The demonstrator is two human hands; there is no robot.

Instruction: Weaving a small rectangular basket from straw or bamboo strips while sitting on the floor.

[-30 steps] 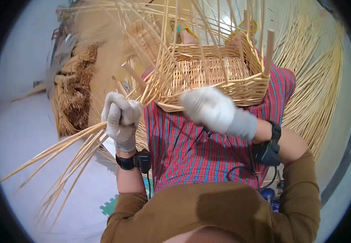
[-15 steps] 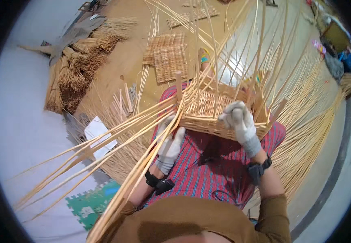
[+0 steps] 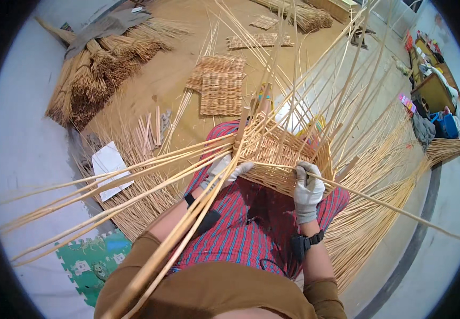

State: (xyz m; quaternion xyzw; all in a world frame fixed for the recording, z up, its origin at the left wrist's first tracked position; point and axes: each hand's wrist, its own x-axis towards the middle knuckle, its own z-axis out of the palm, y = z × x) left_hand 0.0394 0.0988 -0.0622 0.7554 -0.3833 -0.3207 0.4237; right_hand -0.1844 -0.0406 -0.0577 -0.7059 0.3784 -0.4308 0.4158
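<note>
An unfinished wicker basket (image 3: 272,175) rests on a red striped cloth (image 3: 224,234) over my lap, long upright rods rising from it. Several loose pale rods (image 3: 134,199) run from its front left corner toward the lower left. My gloved left hand (image 3: 222,173) grips the basket at that corner, partly hidden behind those rods, its thumb on the front wall. My gloved right hand (image 3: 308,191) is closed on one long rod (image 3: 389,202), which lies across the front of the basket and extends far to the right.
Rod bundles (image 3: 100,64) lie at the back left, woven panels (image 3: 220,93) on the floor ahead. A white sheet (image 3: 108,165) and a green foam mat (image 3: 89,258) are at left. Long rods (image 3: 378,223) cover the right; cluttered furniture (image 3: 434,95) and a blue bag (image 3: 445,125) stand at the wall.
My left hand has moved from a bunch of rods to the basket's corner. My right hand now holds a rod stretching rightward. The view has tilted up, showing more floor.
</note>
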